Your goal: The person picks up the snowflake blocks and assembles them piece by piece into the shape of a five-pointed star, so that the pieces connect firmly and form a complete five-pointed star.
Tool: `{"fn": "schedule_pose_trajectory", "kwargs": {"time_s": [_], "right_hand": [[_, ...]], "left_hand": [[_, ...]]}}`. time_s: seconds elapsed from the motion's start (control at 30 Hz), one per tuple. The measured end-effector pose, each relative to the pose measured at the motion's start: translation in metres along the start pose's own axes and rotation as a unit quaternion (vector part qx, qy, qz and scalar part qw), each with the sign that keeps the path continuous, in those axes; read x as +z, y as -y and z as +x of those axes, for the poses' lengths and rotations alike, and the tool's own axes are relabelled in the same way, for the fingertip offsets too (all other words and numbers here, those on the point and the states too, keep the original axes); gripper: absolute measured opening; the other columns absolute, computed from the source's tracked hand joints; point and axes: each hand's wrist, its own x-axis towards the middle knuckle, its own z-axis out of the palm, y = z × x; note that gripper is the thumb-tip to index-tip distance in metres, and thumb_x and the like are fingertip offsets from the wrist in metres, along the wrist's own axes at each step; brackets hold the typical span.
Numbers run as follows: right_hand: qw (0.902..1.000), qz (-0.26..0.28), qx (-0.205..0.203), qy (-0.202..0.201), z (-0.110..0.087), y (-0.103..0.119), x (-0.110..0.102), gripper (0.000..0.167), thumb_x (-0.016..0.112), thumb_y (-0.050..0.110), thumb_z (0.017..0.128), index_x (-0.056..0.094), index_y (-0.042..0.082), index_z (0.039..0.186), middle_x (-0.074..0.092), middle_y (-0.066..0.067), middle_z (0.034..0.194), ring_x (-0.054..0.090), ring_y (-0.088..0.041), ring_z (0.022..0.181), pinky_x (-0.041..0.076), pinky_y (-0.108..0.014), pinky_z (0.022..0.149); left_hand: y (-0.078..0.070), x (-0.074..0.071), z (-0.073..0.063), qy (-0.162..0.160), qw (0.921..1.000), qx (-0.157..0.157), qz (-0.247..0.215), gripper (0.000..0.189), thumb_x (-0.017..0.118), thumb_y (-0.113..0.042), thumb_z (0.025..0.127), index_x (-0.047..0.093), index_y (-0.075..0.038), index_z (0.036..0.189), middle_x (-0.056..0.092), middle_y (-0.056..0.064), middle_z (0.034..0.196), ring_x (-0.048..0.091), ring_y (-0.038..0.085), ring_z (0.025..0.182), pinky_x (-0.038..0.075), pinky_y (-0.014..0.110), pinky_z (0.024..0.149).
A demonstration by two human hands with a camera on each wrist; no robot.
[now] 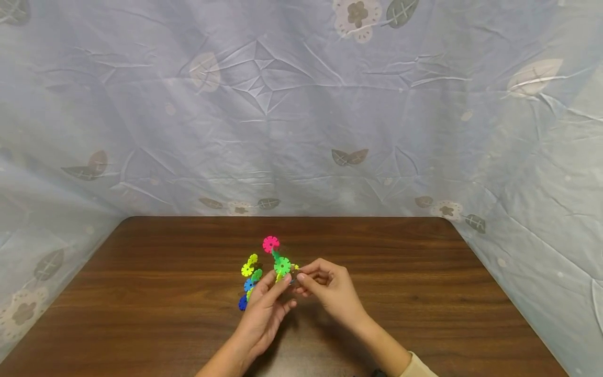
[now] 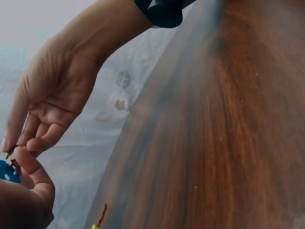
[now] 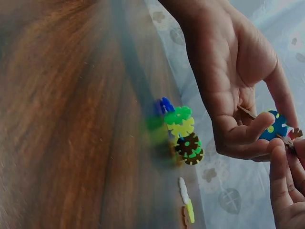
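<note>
In the head view, my left hand [image 1: 266, 310] grips a joined piece of notched plastic snowflake discs between thumb and fingers. A green disc [image 1: 282, 266] and a pink disc [image 1: 270, 244] of that piece rise above the fingertips. My right hand [image 1: 332, 290] meets it from the right, thumb and fingertips pinched at a small yellow disc [image 1: 296, 267]. A blue disc [image 3: 274, 126] shows between the hands in the right wrist view. Fingers hide most of where the discs join.
Left of the hands, a chain of connected discs lies on the wooden table [image 1: 155, 293], with a light blue disc [image 1: 248, 285], a dark blue disc [image 1: 242, 302] and a yellow disc [image 1: 247, 269]. Patterned grey cloth [image 1: 301, 115] hangs behind and beside the table.
</note>
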Motion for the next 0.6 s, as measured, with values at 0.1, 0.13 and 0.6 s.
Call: {"fn": "schedule_pose_trajectory", "kwargs": {"time_s": [0.1,0.13,0.6], "right_hand": [[1.0,0.006,-0.004,0.002,0.0,-0.002,0.003,0.019,0.068,0.008,0.101,0.069,-0.007,0.111,0.075,-0.032,0.104,0.078,-0.008,0.083,0.065,-0.027,0.074],[1.0,0.004,-0.007,0.002,0.0,-0.002,0.004,0.018,0.068,0.009,0.101,0.069,-0.007,0.11,0.075,-0.031,0.103,0.077,-0.008,0.083,0.065,-0.026,0.073],[0.9982,-0.055,0.016,0.02,0.01,-0.003,0.007,0.024,0.06,0.017,0.107,0.071,-0.004,0.113,0.07,-0.032,0.1,0.07,-0.013,0.08,0.064,-0.029,0.071]], "left_hand": [[0.0,0.0,0.0,-0.021,0.9998,0.001,-0.001,0.03,0.063,-0.018,0.105,0.054,-0.006,0.131,0.068,-0.006,0.11,0.061,0.009,0.096,0.054,0.019,0.072],[0.0,-0.001,0.0,-0.027,0.9996,0.002,-0.003,0.028,0.063,-0.017,0.105,0.055,-0.006,0.129,0.068,-0.006,0.108,0.061,0.009,0.094,0.054,0.018,0.071],[-0.027,-0.022,-0.001,-0.068,0.9965,0.046,-0.012,0.015,0.061,-0.006,0.103,0.062,-0.01,0.118,0.073,-0.007,0.1,0.076,0.011,0.086,0.06,0.017,0.073]]}}
